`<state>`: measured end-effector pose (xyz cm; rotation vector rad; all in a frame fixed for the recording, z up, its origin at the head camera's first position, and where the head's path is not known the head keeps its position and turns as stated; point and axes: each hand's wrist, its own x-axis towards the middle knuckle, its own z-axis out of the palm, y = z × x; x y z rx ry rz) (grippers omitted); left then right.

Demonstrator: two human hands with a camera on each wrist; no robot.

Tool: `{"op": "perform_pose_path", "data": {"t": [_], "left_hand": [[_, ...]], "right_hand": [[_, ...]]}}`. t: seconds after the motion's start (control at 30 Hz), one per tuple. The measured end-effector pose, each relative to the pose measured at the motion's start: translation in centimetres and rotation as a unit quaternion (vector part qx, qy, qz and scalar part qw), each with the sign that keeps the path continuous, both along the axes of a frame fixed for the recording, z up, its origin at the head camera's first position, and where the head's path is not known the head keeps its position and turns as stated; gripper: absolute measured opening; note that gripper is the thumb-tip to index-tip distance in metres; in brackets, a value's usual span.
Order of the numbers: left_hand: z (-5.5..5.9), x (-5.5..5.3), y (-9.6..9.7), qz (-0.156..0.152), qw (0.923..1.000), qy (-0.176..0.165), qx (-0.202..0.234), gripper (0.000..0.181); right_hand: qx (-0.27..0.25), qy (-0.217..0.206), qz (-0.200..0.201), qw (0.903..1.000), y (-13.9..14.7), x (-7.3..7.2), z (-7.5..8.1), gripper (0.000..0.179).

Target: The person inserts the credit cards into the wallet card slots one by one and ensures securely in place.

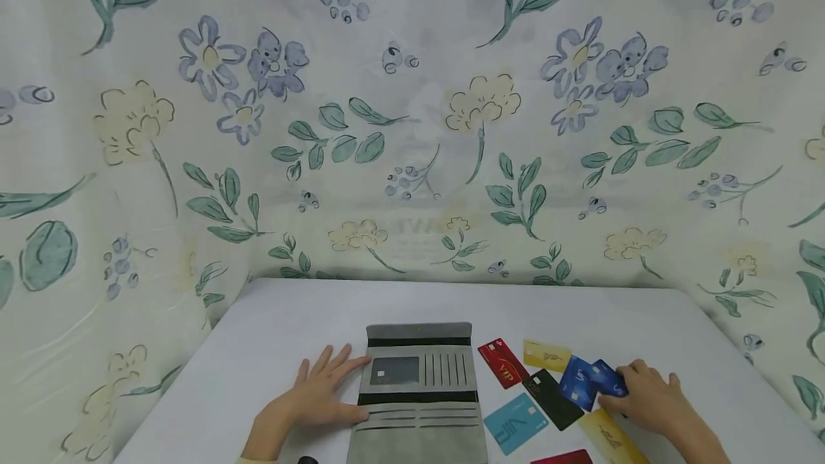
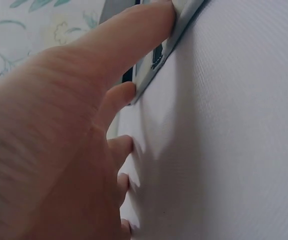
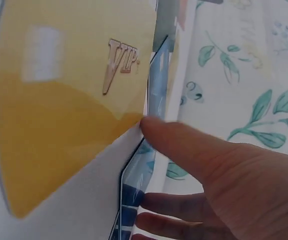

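A grey card wallet [image 1: 419, 435] lies unfolded in the head view, with a dark card in its upper left slot. My left hand [image 1: 322, 392] rests beside it with fingers spread, thumb and index fingertip at its left edge. To the right, my right hand [image 1: 651, 396] pinches a blue card [image 1: 606, 378] by its right end, thumb toward me and fingers on the far side. That card overlaps another blue card [image 1: 578, 382]. In the right wrist view, a yellow card [image 3: 74, 115] marked VIP lies close to the thumb.
Around the blue cards lie a red VIP card [image 1: 503, 362], a yellow card [image 1: 546, 355], a black card [image 1: 553, 398] and a light blue card [image 1: 515, 423]. Part of a dark red card [image 1: 563, 457] shows at the bottom edge. A floral curtain [image 1: 412, 127] hangs behind the white table [image 1: 290, 313].
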<state>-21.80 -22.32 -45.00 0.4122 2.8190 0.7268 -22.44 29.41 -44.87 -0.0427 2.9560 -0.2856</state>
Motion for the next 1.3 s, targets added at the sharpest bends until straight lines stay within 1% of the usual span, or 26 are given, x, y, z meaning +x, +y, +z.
{"op": "perform_pose_path", "data": {"t": [0.13, 0.2, 0.4, 0.6, 0.73, 0.8, 0.97, 1.13, 1.3], "left_hand": [[0.0, 0.2, 0.0, 0.002, 0.9999, -0.008, 0.007, 0.088], [0.0, 0.2, -0.1, -0.001, 0.9999, -0.007, 0.010, 0.088], [0.1, 0.2, -0.1, -0.005, 0.9999, -0.007, 0.013, 0.088], [0.4, 0.4, 0.0, -0.002, 1.0000, -0.009, 0.002, 0.087], [0.5, 0.5, 0.0, -0.008, 0.9999, -0.008, 0.001, 0.086], [0.5, 0.5, -0.1, -0.012, 0.9999, -0.007, -0.001, 0.086], [0.6, 0.2, 0.1, -0.016, 0.9998, -0.007, -0.004, 0.086], [0.3, 0.1, 0.0, -0.013, 0.9999, -0.007, -0.005, 0.087], [0.1, 0.0, 0.0, -0.012, 0.9999, -0.002, -0.006, 0.087]], "right_hand": [[-0.014, 0.003, 0.003, 0.9999, 0.3, 0.0, -0.1, 0.071], [-0.021, 0.005, 0.003, 0.9998, 0.3, 0.0, -0.1, 0.069], [-0.039, 0.013, 0.001, 0.9992, 0.5, -0.3, 0.3, 0.070], [-0.046, 0.051, 0.016, 0.9975, 0.3, -0.3, 0.5, 0.064], [-0.046, 0.073, 0.034, 0.9957, -0.2, -0.1, 0.7, 0.049], [-0.052, 0.083, 0.039, 0.9944, -0.4, 0.0, 1.0, 0.039], [-0.083, 0.101, 0.036, 0.9908, -0.6, 0.3, 1.5, 0.023], [-0.096, 0.111, 0.038, 0.9884, -1.2, 0.6, 1.7, 0.019], [-0.101, 0.139, 0.043, 0.9841, -1.9, 0.9, 2.4, 0.019]]}}
